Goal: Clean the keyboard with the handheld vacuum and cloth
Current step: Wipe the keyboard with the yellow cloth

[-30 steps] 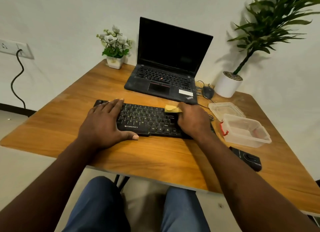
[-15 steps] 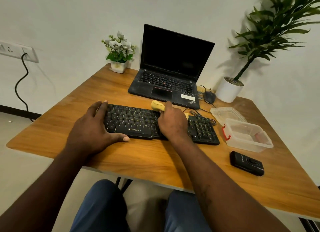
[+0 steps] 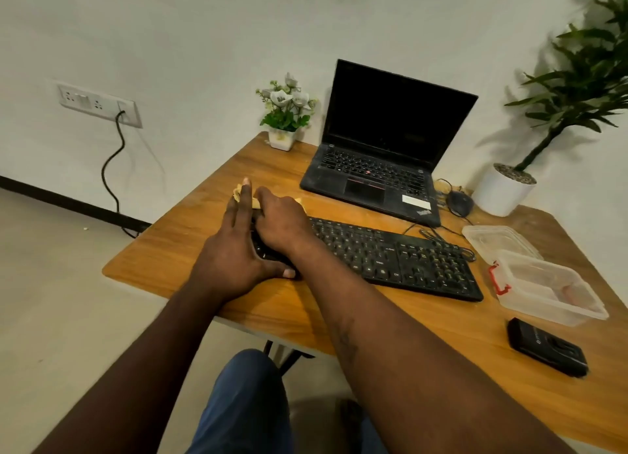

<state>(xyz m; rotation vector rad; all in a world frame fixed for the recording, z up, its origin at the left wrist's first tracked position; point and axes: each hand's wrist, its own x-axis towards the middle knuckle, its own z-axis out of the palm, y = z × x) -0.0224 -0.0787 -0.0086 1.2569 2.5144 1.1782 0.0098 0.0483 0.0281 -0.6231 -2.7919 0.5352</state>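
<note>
Wiping step: the right hand (image 3: pixel 278 224) has its grip clenched round the yellow cloth (image 3: pixel 255 203), pressed at the far-left end of the black keyboard (image 3: pixel 407 260). The left hand (image 3: pixel 234 253) — grip released, fingers straight — braces that end on the worktop (image 3: pixel 183 243). Next, I judge, comes a pass rightward along the keys — light pressure, keyboard held steady.

white wall (image 3: pixel 204 29) | wooden desk (image 3: pixel 176 250) | beige floor (image 3: pixel 51 283)
</note>
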